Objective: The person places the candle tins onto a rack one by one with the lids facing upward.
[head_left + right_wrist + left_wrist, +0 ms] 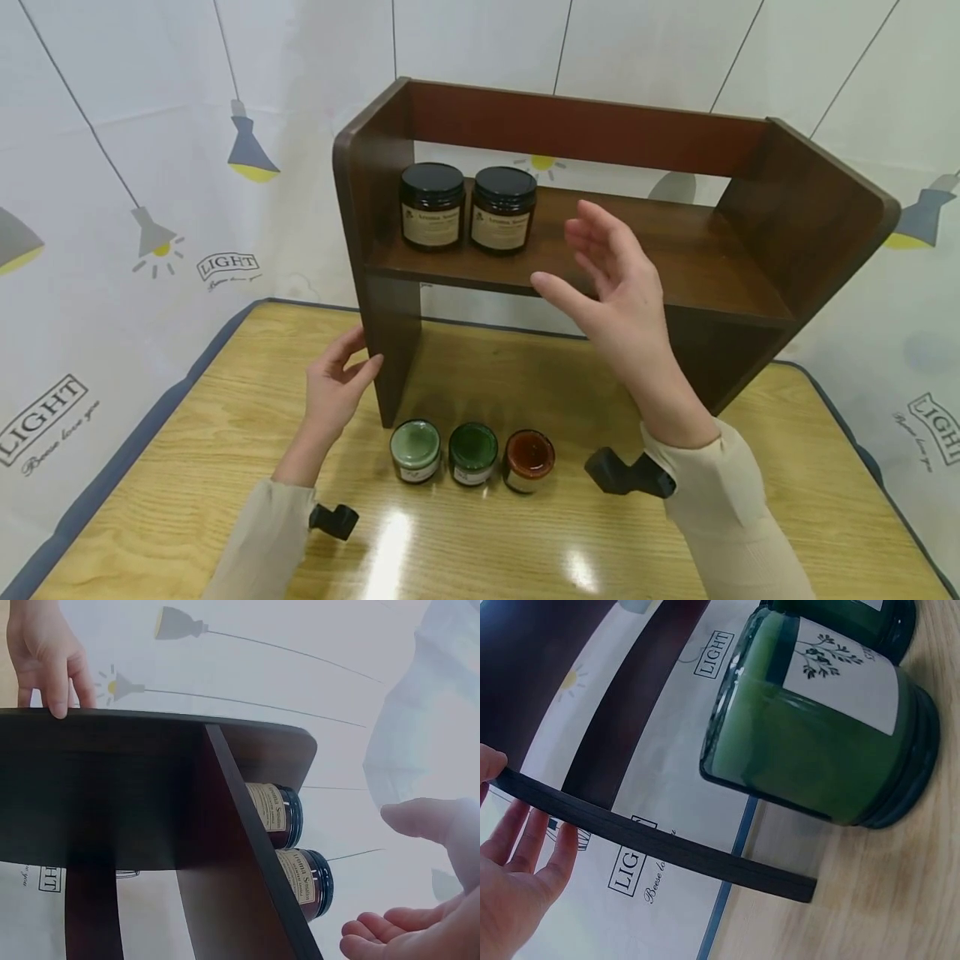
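My left hand (333, 396) grips the front edge of the left side panel of a dark brown wooden shelf (675, 250), thumb on one face and fingers on the other. Raised before the shelf's upper board, my right hand (626, 304) is empty, its thumb spread from the fingers. To its left, two dark candle jars (502, 221) with black lids and cream labels stand side by side on that board. Lower down, a pale green candle jar (416, 450), a dark green candle jar (473, 454) and an amber-brown candle jar (529, 461) form a row on the table.
The shelf stands on a light wood table (187, 483) with a blue border at its back and sides. A white curtain (315, 67) printed with lamps hangs behind. Black wrist-camera mounts (630, 472) jut inward from both sleeves.
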Available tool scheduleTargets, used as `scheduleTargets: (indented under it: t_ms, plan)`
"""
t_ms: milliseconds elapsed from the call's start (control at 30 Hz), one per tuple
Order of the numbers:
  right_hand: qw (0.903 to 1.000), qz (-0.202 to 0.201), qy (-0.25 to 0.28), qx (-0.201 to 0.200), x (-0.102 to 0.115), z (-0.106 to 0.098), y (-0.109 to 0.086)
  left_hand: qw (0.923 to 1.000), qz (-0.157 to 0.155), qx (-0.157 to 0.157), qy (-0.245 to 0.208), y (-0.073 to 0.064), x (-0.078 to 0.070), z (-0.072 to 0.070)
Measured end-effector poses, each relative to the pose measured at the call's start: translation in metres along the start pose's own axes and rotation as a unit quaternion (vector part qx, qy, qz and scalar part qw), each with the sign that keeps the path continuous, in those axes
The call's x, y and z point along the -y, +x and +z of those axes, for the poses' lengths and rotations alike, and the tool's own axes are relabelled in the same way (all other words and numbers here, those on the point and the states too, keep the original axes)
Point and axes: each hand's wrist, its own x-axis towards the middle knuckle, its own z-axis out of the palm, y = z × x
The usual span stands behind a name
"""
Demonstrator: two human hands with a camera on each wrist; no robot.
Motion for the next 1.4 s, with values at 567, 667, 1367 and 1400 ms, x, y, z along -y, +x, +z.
scheduleTargets:
  t_ms: [567, 667, 1367, 1400]
  plan:
    - [0.9975, -0.067, 0.017, -0.011, -0.003, -0.009, -0.041, 1.0, -0.004, 0.001, -0.002, 0.0, -0.001, 0.0]
    - [0.9968, -0.076, 0.021, -0.012, -0.007, -0.009, -0.048, 1.0, -0.003, 0.001, -0.001, 0.0, -0.001, 0.0]
    - [0.9993, -0.033, 0.011, 0.014, -0.054, -0.012, -0.087, 1.0, 0.0, 0.001, -0.004, 0.0, -0.002, 0.001]
    - [0.9994, -0.029, 0.008, 0.015, -0.056, -0.013, -0.088, 1.0, 0.001, 0.002, -0.004, 0.0, -0.002, 0.001]
